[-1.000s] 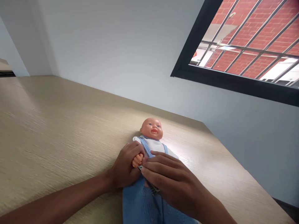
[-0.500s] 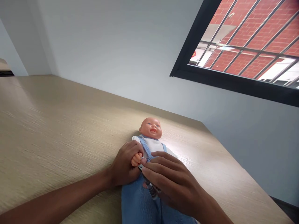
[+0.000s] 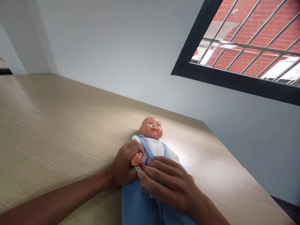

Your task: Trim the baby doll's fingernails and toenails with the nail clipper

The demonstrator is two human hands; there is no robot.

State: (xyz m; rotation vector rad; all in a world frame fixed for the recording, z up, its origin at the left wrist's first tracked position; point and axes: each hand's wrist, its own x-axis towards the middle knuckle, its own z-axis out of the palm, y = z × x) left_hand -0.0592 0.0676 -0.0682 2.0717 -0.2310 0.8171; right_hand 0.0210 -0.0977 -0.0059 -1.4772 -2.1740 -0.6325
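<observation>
A baby doll (image 3: 152,128) in a white shirt and blue overalls lies on its back on the wooden table (image 3: 70,125). Wrapped around the doll's right forearm, my left hand (image 3: 126,162) holds up its small orange-pink hand (image 3: 136,159). My right hand (image 3: 168,181) is closed on a metal nail clipper (image 3: 137,168), whose tip is at the fingers of the doll's hand. Most of the clipper is hidden beneath my fingers; a bit of its shiny body shows below them. The doll's other hand peeks out past my right hand.
The table meets a pale wall (image 3: 117,47) behind the doll, and its right edge slants down toward the lower right corner. At upper right is a dark-framed window (image 3: 234,79) with metal bars and red brick outside.
My right hand has shifted slightly left with the nail clipper, bringing its tip closer under the doll's hand. More of the doll's other arm now shows. My left hand keeps its hold.
</observation>
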